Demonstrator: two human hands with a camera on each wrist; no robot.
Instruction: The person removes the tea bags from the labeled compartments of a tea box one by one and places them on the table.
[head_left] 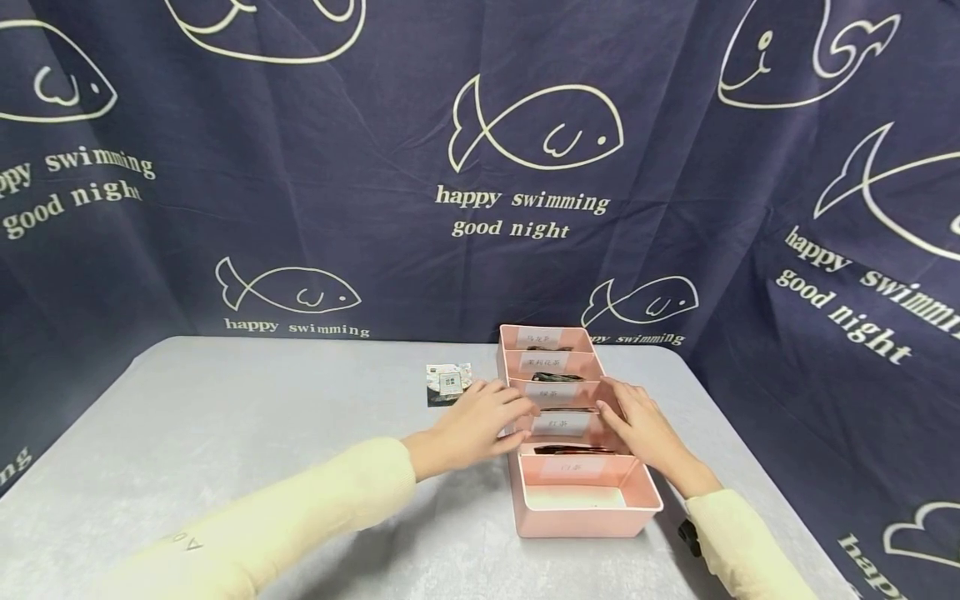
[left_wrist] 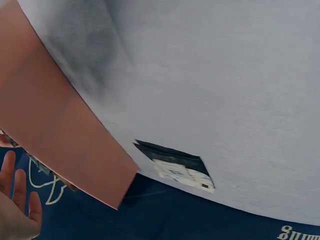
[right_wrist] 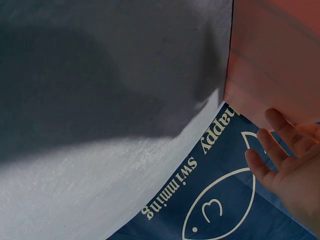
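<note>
A long pink box [head_left: 588, 523] with several labelled compartments stands on the table. Dark tea sachets [head_left: 557, 377] poke up in some compartments, while the white bottom of the front one shows. My left hand [head_left: 480, 421] is at the box's left rim, its loosely bent fingers reaching over the middle compartments. On the opposite side, my right hand [head_left: 647, 425] lies along the right rim with fingers spread and fingertips over the edge. Neither hand visibly holds a sachet, though the left fingertips are partly hidden in the left wrist view. One printed tea sachet [head_left: 448, 383] lies left of the box.
The grey table [head_left: 262, 417] extends broadly to the left of the box. Behind and at the right hangs a dark blue curtain [head_left: 390, 183] with fish drawings and lettering. A small black object [head_left: 688, 537] shows beside the right sleeve.
</note>
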